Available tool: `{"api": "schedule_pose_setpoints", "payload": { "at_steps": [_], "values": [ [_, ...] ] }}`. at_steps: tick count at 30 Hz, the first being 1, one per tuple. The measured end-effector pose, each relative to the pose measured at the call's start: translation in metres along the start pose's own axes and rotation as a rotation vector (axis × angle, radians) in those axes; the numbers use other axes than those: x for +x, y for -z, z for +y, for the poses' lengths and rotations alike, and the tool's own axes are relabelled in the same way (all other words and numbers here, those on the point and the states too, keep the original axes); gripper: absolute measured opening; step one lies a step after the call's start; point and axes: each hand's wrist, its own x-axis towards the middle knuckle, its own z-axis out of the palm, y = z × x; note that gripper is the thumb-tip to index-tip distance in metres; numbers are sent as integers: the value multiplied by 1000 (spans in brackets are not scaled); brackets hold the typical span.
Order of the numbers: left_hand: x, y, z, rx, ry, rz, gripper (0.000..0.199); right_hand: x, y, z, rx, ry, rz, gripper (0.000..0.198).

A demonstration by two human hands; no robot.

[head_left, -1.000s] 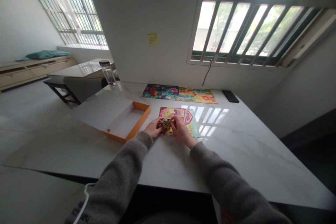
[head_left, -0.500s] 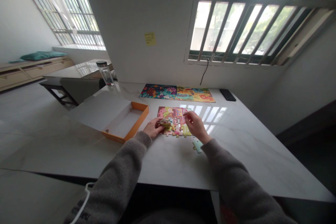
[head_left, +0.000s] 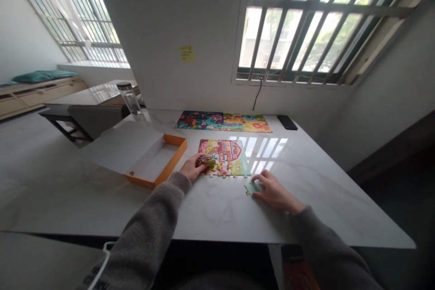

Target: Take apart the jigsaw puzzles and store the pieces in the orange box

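Marble-patterned table [head_left: 217, 217]: barn jigsaw [head_left: 234, 152] central, joined, lower tabs [head_left: 222, 175] bare — seemingly unfinished. Left hand [head_left: 191, 169], jigsaw's eight o'clock: grip holding unplaced piece stack [head_left: 208, 160]. Right hand [head_left: 274, 191], four o'clock: touching loose pale-green piece [head_left: 252, 188] — grip unclear.

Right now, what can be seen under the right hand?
Part of a pale green puzzle piece shows beside the fingertips of the right hand; whatever the hand covers cannot be seen.
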Motion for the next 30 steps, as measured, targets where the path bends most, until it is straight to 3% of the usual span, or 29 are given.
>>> {"api": "schedule_pose_setpoints", "payload": {
  "at_steps": [3,6,8,10,15,20,27,30],
  "values": [
    [0,1,3,4,16,-5,42,2,5,0,220,-18,-39,29],
    [-1,1,4,16,38,-11,42,6,7,-11,641,-34,-45,24],
    [-1,1,5,8,44,-12,42,14,6,-25,877,-18,2,29],
    [-1,1,6,-2,42,-18,43,29,1,-42,969,22,66,41],
    [-1,3,10,31,39,-19,44,84,-30,-80,798,114,250,22],
    [-1,3,6,-91,18,-32,47,128,-62,-96,569,164,321,8],
    [2,0,-2,-163,18,-91,57,141,-75,-95,325,223,377,3],
    [1,-1,-2,-118,-2,-56,50,140,-78,-97,264,250,351,7]
  ]
}}
